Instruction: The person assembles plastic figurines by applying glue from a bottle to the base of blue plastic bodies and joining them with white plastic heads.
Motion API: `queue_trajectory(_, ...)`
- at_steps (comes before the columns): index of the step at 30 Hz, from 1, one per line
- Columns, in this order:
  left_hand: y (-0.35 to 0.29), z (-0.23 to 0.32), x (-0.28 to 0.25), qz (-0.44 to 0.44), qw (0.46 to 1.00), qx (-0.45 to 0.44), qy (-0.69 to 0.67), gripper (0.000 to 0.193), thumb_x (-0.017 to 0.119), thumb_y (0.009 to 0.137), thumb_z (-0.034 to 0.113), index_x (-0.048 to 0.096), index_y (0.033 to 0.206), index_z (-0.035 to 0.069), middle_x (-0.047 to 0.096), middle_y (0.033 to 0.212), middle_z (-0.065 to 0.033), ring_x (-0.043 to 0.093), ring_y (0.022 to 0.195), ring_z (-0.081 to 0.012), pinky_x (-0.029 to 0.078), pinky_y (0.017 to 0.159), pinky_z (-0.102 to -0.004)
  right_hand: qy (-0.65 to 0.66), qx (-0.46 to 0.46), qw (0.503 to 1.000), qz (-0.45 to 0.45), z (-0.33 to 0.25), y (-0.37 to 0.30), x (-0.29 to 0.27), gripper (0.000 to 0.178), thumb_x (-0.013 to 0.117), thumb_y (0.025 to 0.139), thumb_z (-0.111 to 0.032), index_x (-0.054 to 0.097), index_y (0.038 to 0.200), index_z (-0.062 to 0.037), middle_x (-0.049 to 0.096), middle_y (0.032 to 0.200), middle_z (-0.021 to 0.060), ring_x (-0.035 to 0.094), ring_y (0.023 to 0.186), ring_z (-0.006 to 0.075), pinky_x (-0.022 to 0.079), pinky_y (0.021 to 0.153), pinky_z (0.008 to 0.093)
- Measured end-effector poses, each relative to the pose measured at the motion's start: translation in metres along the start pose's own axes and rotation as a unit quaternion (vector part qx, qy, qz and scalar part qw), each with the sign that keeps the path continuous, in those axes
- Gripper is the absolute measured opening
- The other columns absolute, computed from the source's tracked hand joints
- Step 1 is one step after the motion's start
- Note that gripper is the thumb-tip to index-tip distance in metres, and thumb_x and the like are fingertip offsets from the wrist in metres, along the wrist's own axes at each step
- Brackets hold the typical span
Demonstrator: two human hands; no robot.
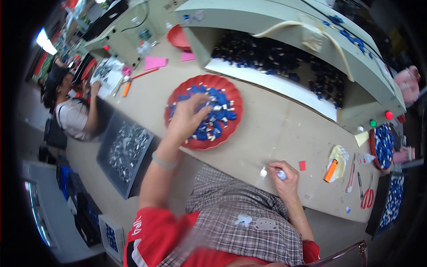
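Over the red dish (239, 103) of blue parts (214, 116), likely set close for reach, the left hand (189, 115) half-curls, any hold blurred, while the right hand (287, 181) grips a bottle (281, 175).

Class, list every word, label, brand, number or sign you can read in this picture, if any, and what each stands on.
Red sleeve: white lettering shows; not copied out here.
Apron patches: pale animal shapes, no words made out.
Red button and green button: no markings readable.
Squeeze bottle: any print too small.
Blue pieces: too small and blurred to show lettering.
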State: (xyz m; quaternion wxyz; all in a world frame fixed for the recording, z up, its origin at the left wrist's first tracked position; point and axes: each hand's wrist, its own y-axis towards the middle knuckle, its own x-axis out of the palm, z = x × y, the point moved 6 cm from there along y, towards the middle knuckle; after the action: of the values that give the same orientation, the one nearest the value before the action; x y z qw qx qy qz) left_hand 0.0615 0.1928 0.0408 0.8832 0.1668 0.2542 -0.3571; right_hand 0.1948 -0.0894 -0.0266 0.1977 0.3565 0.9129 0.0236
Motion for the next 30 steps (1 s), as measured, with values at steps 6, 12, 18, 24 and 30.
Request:
queue_trajectory(6, -0.013, 0.032, -0.01, 0.131, 0.951, 0.152, 0.236, 0.031, 0.069, 0.077, 0.008, 0.062, 0.107, 0.003, 0.059, 0.107, -0.0097, 0.056, 0.063, -0.0191, 0.048, 0.06, -0.0308, 0.003, -0.029, 0.999, -0.018, 0.003, 0.003, 0.005, 0.016, 0.065, 0.076, 0.003, 0.063, 0.091, -0.0019, 0.065, 0.084, 0.0098, 0.065, 0.075, 0.0217, 0.051, 0.067, 0.0291)
queue_trajectory(12, 0.036, 0.093, 0.069, -0.011, 0.925, 0.296, 0.238, 0.026, 0.063, 0.081, 0.008, 0.061, 0.106, 0.002, 0.059, 0.107, -0.0131, 0.061, 0.086, -0.0281, 0.051, 0.074, -0.0356, 0.006, -0.031, 0.999, -0.025, 0.004, -0.001, 0.001, 0.017, 0.065, 0.075, 0.001, 0.063, 0.091, -0.0023, 0.065, 0.086, 0.0108, 0.065, 0.08, 0.0261, 0.051, 0.07, 0.0321)
queue_trajectory(18, 0.123, 0.095, 0.182, -0.026, 0.87, 0.403, 0.282, 0.035, 0.056, 0.078, 0.002, 0.058, 0.112, 0.002, 0.059, 0.108, -0.015, 0.055, 0.1, -0.0323, 0.048, 0.084, -0.0399, -0.006, -0.041, 0.999, -0.029, 0.002, 0.001, -0.001, 0.018, 0.065, 0.075, 0.001, 0.062, 0.092, -0.0023, 0.065, 0.088, 0.0109, 0.065, 0.081, 0.0276, 0.051, 0.071, 0.0335)
queue_trajectory(24, 0.165, 0.083, 0.244, -0.033, 0.827, 0.38, 0.413, 0.038, 0.053, 0.077, 0.003, 0.06, 0.113, 0.006, 0.059, 0.102, -0.0171, 0.056, 0.097, -0.032, 0.049, 0.08, -0.0375, 0.014, -0.03, 0.999, -0.04, 0.004, 0.003, 0.0, 0.017, 0.063, 0.076, -0.001, 0.061, 0.092, -0.0026, 0.065, 0.089, 0.0109, 0.064, 0.083, 0.0281, 0.051, 0.073, 0.0342)
queue_trajectory(30, 0.12, 0.103, 0.217, -0.036, 0.9, 0.342, 0.269, 0.032, 0.056, 0.077, 0.002, 0.06, 0.109, 0.003, 0.061, 0.091, -0.0168, 0.063, 0.079, -0.0283, 0.052, 0.071, -0.038, 0.019, -0.023, 0.999, -0.044, 0.003, 0.002, 0.0, 0.018, 0.063, 0.076, 0.001, 0.061, 0.093, -0.0025, 0.065, 0.09, 0.0111, 0.065, 0.084, 0.0268, 0.051, 0.074, 0.0339)
